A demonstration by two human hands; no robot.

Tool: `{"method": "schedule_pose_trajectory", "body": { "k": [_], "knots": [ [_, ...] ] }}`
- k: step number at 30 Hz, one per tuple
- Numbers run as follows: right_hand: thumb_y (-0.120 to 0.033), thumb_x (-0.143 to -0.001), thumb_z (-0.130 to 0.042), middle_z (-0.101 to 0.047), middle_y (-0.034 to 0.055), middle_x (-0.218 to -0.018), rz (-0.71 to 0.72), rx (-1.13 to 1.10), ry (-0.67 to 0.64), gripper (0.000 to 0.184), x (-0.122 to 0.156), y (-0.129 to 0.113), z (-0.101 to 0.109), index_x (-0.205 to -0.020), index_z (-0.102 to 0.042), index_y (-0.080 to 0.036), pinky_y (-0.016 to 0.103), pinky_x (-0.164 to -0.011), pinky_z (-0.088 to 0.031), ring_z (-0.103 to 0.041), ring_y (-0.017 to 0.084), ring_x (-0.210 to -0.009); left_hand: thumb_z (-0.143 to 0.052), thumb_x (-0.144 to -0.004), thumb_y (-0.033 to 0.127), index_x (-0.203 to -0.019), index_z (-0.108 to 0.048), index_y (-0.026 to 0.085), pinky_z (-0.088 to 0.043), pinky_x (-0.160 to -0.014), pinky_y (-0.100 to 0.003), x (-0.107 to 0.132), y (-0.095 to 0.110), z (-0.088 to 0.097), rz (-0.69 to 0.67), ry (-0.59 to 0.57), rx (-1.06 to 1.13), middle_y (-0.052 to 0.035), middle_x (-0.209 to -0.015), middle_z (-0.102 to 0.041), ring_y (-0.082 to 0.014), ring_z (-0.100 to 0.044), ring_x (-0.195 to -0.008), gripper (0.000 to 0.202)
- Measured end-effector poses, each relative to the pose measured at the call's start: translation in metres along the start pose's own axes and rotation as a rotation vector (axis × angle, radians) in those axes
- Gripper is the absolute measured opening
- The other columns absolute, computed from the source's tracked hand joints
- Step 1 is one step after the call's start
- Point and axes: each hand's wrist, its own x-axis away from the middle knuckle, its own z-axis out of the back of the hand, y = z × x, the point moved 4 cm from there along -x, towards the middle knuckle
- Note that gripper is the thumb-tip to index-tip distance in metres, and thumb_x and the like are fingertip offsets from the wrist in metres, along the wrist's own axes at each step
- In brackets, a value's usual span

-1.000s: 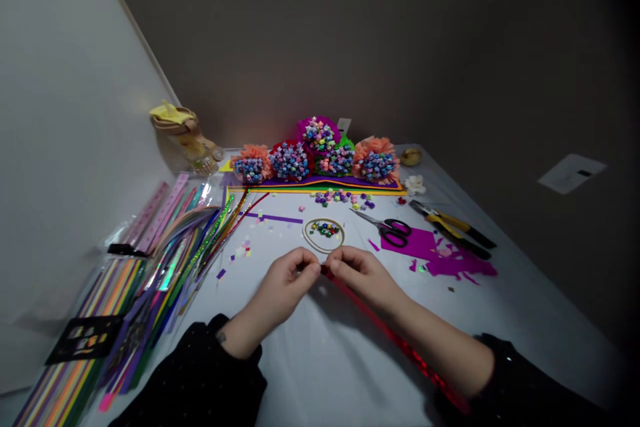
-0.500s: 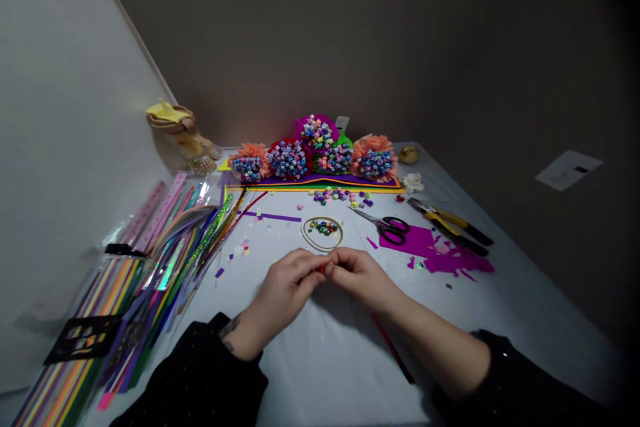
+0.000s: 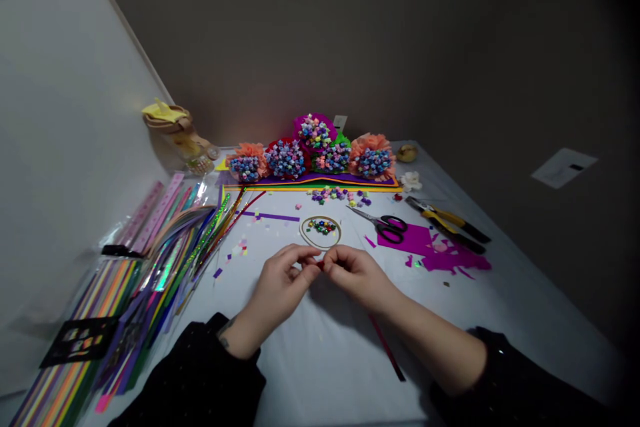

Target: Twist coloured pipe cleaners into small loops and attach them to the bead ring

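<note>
Over the near middle of the table, my left hand point(image 3: 286, 281) and my right hand point(image 3: 357, 277) meet fingertip to fingertip. Both are closed in a pinch on the folded end of a red paper strip, of which only a speck shows between them. The strip's loose tail point(image 3: 388, 350) comes out below my right wrist and hangs toward the front. Just beyond my fingers lies a thin gold ring point(image 3: 302, 238), with small shiny folded paper stars point(image 3: 323, 227) inside it. Scissors with black handles point(image 3: 390, 228) lie to the right of the ring.
Bundles of coloured paper strips point(image 3: 113, 287) cover the left side. Bouquets of paper stars point(image 3: 285, 159) stand at the back, with loose stars point(image 3: 340, 195) before them. Yellow-black pliers point(image 3: 450, 223) and magenta paper scraps point(image 3: 450, 260) lie right. A sandal point(image 3: 183, 140) stands back left.
My left index finger has lifted and opened a little away from the thumb. Less of the red strip shows between my fingertips. The things on the table keep their places.
</note>
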Motion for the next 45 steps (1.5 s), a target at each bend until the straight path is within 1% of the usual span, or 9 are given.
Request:
{"method": "schedule_pose_trajectory", "body": {
  "k": [2,5,13,18,23,27,34,39,45],
  "knots": [
    [-0.025,-0.073,-0.056,-0.050,-0.0032,-0.061,0.006,0.047,0.019,0.011,0.001,-0.001,0.000,-0.065,-0.052,-0.018,0.023,-0.055,-0.033,-0.042,0.010,-0.057,-0.056,-0.082,0.026,-0.090,-0.065,0.016,-0.047,-0.062,-0.023,-0.001,-0.004,0.000,0.076,-0.001,0.022,-0.0057,-0.088,-0.066,-0.0166,-0.061,-0.078,0.016],
    [-0.022,-0.073,-0.053,-0.049,-0.0025,-0.062,0.036,0.133,0.035,0.009,0.002,-0.003,0.001,-0.065,-0.052,-0.018,0.023,-0.055,-0.034,-0.044,0.011,-0.059,-0.056,-0.081,0.026,-0.079,-0.064,0.015,-0.046,-0.062,-0.023,-0.002,-0.004,-0.001,0.106,-0.031,-0.009,-0.0037,-0.078,-0.064,-0.0152,-0.059,-0.072,0.014],
    [-0.019,-0.075,-0.050,-0.051,-0.0018,-0.064,0.128,0.277,0.036,0.008,0.001,-0.006,0.000,-0.067,-0.052,-0.018,0.023,-0.057,-0.036,-0.047,0.012,-0.062,-0.053,-0.080,0.021,-0.076,-0.061,0.015,-0.044,-0.064,-0.023,-0.003,-0.001,-0.004,0.066,-0.088,-0.062,-0.0012,-0.074,-0.060,-0.0136,-0.056,-0.070,0.011],
    [-0.021,-0.078,-0.056,-0.052,-0.0007,-0.072,0.235,0.349,0.163,0.005,0.002,-0.006,0.003,-0.075,-0.052,-0.020,0.025,-0.058,-0.039,-0.049,0.014,-0.066,-0.053,-0.081,0.021,-0.075,-0.060,0.015,-0.043,-0.062,-0.022,-0.002,0.000,-0.002,0.042,-0.023,-0.036,-0.0007,-0.074,-0.059,-0.0130,-0.055,-0.070,0.011],
    [-0.019,-0.076,-0.061,-0.053,0.0041,-0.090,0.525,0.510,0.369,0.013,0.015,-0.021,0.006,-0.072,-0.049,-0.021,0.036,-0.080,-0.040,-0.051,0.021,-0.091,-0.054,-0.084,0.021,-0.078,-0.061,0.016,-0.042,-0.059,-0.021,0.002,0.004,-0.001,-0.064,0.007,-0.048,-0.0011,-0.075,-0.059,-0.0128,-0.055,-0.071,0.011],
    [-0.018,-0.078,-0.061,-0.051,0.0069,-0.107,0.597,0.595,0.431,0.006,0.021,-0.027,0.006,-0.075,-0.057,-0.022,0.044,-0.090,-0.036,-0.047,0.025,-0.104,-0.055,-0.085,0.019,-0.079,-0.062,0.016,-0.042,-0.064,-0.022,0.003,0.008,0.000,-0.192,0.028,-0.057,-0.0011,-0.076,-0.059,-0.0127,-0.056,-0.073,0.010],
    [-0.014,-0.077,-0.059,-0.052,0.0069,-0.112,0.626,0.565,0.405,0.008,0.022,-0.024,0.004,-0.076,-0.059,-0.023,0.046,-0.092,-0.036,-0.046,0.025,-0.109,-0.056,-0.085,0.019,-0.079,-0.063,0.016,-0.043,-0.066,-0.022,0.004,0.009,0.000,-0.205,0.019,-0.038,-0.0015,-0.076,-0.061,-0.0128,-0.057,-0.073,0.009],
    [-0.012,-0.076,-0.058,-0.052,0.0066,-0.111,0.617,0.512,0.361,0.010,0.021,-0.024,0.003,-0.075,-0.059,-0.022,0.043,-0.091,-0.038,-0.048,0.024,-0.107,-0.057,-0.082,0.021,-0.075,-0.064,0.016,-0.041,-0.060,-0.022,0.004,0.007,-0.001,-0.110,0.024,-0.028,-0.0011,-0.073,-0.061,-0.0125,-0.056,-0.068,0.011],
    [-0.014,-0.077,-0.057,-0.050,0.0069,-0.108,0.471,0.363,0.262,0.008,0.017,-0.018,0.003,-0.074,-0.058,-0.021,0.038,-0.090,-0.040,-0.050,0.022,-0.105,-0.061,-0.078,0.029,-0.075,-0.065,0.015,-0.040,-0.058,-0.021,0.002,-0.001,-0.003,0.070,0.017,0.110,-0.0007,-0.071,-0.061,-0.0123,-0.053,-0.065,0.014]
  ]
}}
